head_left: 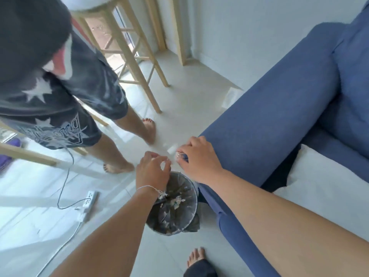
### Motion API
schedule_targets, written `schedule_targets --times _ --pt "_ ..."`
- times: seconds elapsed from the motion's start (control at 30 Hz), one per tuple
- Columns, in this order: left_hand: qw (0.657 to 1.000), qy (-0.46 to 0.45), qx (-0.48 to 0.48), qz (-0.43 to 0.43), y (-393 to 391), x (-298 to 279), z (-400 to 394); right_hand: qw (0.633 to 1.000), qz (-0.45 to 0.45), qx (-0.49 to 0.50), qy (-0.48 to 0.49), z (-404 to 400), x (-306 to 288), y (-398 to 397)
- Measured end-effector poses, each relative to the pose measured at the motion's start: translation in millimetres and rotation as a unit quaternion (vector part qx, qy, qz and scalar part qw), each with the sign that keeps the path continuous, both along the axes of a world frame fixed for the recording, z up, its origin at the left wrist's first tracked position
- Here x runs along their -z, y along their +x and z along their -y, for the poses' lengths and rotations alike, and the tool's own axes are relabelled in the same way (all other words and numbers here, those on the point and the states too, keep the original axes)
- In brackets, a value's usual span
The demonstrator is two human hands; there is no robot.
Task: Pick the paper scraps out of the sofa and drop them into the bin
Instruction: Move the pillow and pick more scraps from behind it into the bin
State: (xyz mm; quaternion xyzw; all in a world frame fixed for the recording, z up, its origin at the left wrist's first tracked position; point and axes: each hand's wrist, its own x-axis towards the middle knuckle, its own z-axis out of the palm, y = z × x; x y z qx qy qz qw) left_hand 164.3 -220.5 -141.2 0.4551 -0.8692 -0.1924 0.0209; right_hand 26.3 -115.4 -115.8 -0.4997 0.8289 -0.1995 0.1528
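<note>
Blue sofa (279, 108) on the right; dark-lined bin (173, 204) parked on the floor just beside its near arm, for short drops. Above the bin: right hand (197, 158) curled, fingers pinched on paper scraps (178, 155); left hand (151, 170) just beside, fingers bent, possibly gripping a scrap, too blurred to tell. More scraps down in the bin.

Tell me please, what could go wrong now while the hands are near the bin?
1. The right hand pinches paper scraps beyond the rim of the bin, so pieces may land on the floor.
2. The left hand seems to be picking at the same scraps; small bits could scatter.
3. A power strip and its cable lie on the floor near the bin, a tripping hazard for the second person standing close by.
</note>
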Motion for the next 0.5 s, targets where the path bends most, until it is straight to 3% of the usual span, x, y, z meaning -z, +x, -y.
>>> schedule_targets --times 0.2,0.37,0.5 --pt "0.996 0.034 0.035 0.068 58 23 15 0.979 -0.128 -0.144 0.072 28 21 41" --pt "0.993 0.051 0.045 0.098 84 34 21 0.955 -0.119 -0.215 0.166 47 27 57" --pt "0.988 0.044 0.046 0.138 91 38 21 0.956 -0.108 -0.198 0.189 53 19 51"
